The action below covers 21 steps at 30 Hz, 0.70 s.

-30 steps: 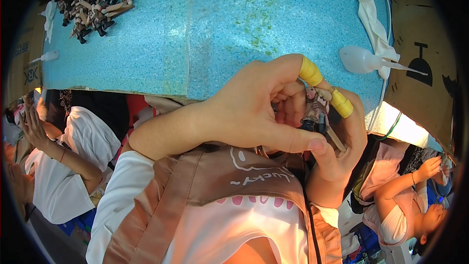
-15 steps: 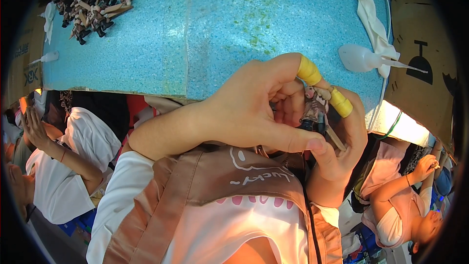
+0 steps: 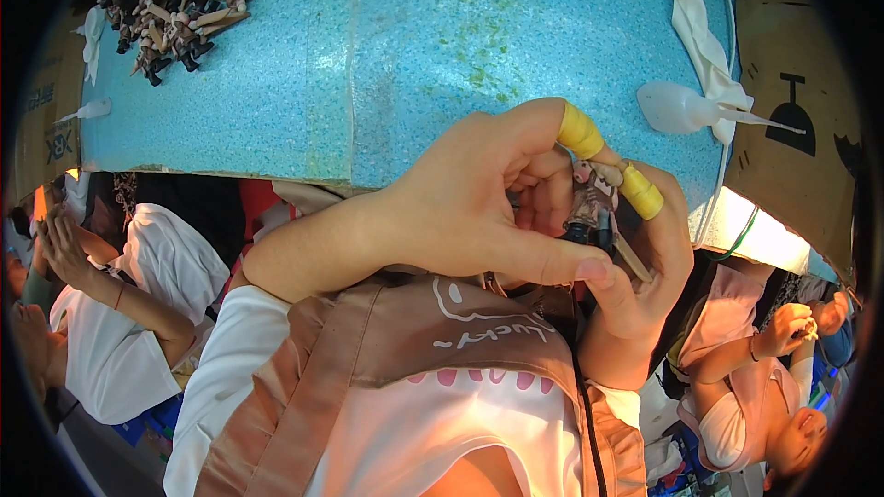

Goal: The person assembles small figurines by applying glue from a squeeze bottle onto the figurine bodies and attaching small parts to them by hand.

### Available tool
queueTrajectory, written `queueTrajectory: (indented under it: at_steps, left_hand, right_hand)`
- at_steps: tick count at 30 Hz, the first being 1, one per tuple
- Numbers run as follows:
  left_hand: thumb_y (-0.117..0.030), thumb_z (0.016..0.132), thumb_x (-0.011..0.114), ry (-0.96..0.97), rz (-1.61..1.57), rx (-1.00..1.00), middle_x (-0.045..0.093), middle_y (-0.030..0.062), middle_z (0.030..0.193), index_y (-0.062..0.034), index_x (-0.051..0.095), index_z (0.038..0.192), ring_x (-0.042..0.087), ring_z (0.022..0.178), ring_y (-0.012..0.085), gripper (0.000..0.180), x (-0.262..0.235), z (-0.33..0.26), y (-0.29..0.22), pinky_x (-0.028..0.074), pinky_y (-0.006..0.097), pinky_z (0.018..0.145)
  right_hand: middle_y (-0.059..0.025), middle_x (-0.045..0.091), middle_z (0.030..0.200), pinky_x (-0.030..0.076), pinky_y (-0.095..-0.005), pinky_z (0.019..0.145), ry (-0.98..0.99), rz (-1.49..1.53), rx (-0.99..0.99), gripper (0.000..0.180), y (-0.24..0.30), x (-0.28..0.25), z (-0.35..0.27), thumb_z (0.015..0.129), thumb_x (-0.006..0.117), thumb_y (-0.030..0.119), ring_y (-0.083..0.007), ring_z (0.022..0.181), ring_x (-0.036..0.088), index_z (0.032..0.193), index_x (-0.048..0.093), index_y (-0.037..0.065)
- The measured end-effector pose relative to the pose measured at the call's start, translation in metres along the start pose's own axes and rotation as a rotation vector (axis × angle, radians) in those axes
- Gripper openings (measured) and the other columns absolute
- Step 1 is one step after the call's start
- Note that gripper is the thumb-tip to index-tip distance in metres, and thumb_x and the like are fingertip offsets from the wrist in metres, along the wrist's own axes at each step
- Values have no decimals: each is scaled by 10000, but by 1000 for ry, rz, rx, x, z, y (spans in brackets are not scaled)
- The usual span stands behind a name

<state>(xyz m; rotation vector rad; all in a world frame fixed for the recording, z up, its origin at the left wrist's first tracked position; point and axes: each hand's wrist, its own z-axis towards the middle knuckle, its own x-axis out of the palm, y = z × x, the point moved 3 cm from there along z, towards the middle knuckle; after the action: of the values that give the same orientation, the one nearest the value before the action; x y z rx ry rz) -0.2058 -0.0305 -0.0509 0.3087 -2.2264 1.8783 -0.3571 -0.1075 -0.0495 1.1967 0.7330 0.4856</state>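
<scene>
Position: the figurine [image 3: 587,207] is raised in front of my apron [image 3: 368,340], on my side of the bench [image 3: 414,83], between my two hands.

Hands: my left hand [image 3: 483,189] and right hand [image 3: 668,253] form a closed ring and hold the figurine jointly. The index fingers, wrapped in yellow tape [image 3: 580,133], meet at its upper end; the left thumb reaches across toward the right thumb. I cannot tell every contact point.

Change: over the last second, grip and figurine pose show no clear alteration. I judge this a steady hold, with the work on the piece not visibly advanced.

Orientation: the head points toward the bench, the black boots toward my body. The long axis runs near-to-far, roughly square to the bench edge. A tan strip [image 3: 632,260] slants from beside the boots toward my right palm; its attachment is unclear.
</scene>
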Motion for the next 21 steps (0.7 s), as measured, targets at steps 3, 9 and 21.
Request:
queueTrajectory:
  at_steps: [3, 9, 21]
  left_hand:
    - [-72, 635, 791, 25, -6, 22, 597, 100, 1052, -2, 446, 1155, 482, 664, 60, 628, 0, 1, 0, 407, 198, 613]
    - [-60, 690, 735, 18, -132, 106, 564, 138, 1130, 6, 412, 1220, 559, 912, 135, 624, 10, -11, -4, 443, 267, 800]
    - [-23, 730, 698, 50, -428, 72, 519, 151, 1185, 0, 355, 1254, 523, 1078, 191, 627, 28, -38, -5, 447, 297, 880]
  right_hand:
    - [-161, 509, 1051, 417, -321, 802, 12, 18, -48, 663, 0, -3, 1, 699, 709, 399, -241, 929, 524, 1116, 508, -76]
    - [-140, 446, 1109, 459, -349, 836, -23, 478, -49, 670, 11, 15, -5, 660, 763, 116, -266, 993, 529, 1211, 423, -59]
    - [-160, 501, 1057, 440, -325, 792, -44, 144, -122, 616, 36, 11, -26, 666, 757, 177, -223, 915, 528, 1172, 484, -47]
